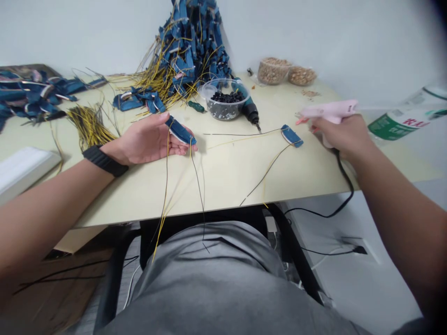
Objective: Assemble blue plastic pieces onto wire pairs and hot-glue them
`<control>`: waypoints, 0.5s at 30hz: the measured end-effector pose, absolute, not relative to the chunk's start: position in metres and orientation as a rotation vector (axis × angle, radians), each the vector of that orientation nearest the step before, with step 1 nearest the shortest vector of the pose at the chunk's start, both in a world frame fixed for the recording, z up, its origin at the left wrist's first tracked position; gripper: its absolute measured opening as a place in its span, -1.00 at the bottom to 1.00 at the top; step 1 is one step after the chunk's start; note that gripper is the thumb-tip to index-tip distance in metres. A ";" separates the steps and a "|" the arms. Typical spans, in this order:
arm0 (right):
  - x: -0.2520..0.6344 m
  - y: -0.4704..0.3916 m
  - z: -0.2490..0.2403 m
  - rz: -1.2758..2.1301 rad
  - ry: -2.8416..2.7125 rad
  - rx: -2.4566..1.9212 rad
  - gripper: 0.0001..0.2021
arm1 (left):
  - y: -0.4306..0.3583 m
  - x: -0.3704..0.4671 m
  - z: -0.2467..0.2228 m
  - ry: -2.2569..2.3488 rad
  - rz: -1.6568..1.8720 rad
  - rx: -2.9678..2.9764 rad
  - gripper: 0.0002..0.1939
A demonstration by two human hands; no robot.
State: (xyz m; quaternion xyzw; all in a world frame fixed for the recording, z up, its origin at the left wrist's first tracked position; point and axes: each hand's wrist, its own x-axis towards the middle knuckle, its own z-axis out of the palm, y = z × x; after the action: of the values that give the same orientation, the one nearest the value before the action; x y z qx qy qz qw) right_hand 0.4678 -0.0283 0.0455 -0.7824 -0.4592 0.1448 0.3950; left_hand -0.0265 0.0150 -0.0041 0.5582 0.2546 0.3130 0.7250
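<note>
My left hand (pixel 145 138) is turned palm up over the table and holds a small blue piece with wires (pixel 181 132) across its fingers. Yellow and black wires hang from that piece past the table's front edge. A pink hot glue gun (pixel 331 110) is in my right hand (pixel 349 135), its nozzle pointing left and its black cord trailing down. Just left of the glue gun, a second blue wired piece (pixel 292 135) lies flat on the table, with thin wires spread out from both its ends.
A clear bowl of black bits (pixel 225 107) stands mid-table beside a power drill (pixel 249 109) and a green screwdriver (pixel 196 106). Behind rises a heap of blue wired pieces (pixel 192 46). Yellow wires (pixel 91 128) lie left; a plastic bottle (pixel 401 121) is at right.
</note>
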 end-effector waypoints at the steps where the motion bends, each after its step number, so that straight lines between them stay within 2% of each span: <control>1: 0.474 -0.025 0.045 0.385 -1.108 -2.048 -0.68 | 0.015 -0.027 -0.004 0.567 0.691 1.229 -0.46; 5: 0.485 -0.027 0.048 0.373 -1.135 -2.177 -0.67 | 0.016 -0.029 -0.006 0.598 0.714 1.251 -0.36; 10: 0.501 -0.051 0.051 0.302 -1.461 -2.200 -0.73 | 0.013 -0.026 -0.005 0.572 0.728 1.226 -0.21; 11: 0.506 -0.058 0.049 0.265 -1.494 -2.196 -0.72 | 0.013 -0.025 -0.005 0.572 0.738 1.220 -0.23; 14: 0.525 -0.081 0.035 -0.012 -1.375 -2.287 -0.51 | 0.014 -0.024 -0.006 0.583 0.743 1.210 -0.36; 15: 0.531 -0.091 0.029 -0.109 -1.386 -2.269 -0.51 | 0.014 -0.024 -0.007 0.587 0.739 1.209 -0.41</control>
State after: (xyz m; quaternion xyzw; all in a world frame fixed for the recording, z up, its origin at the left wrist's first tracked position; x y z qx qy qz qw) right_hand 0.5305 -0.0913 0.0290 -0.8282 -0.5058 -0.0398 0.2380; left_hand -0.0243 0.0145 -0.0067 0.5469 0.2657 0.3342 0.7201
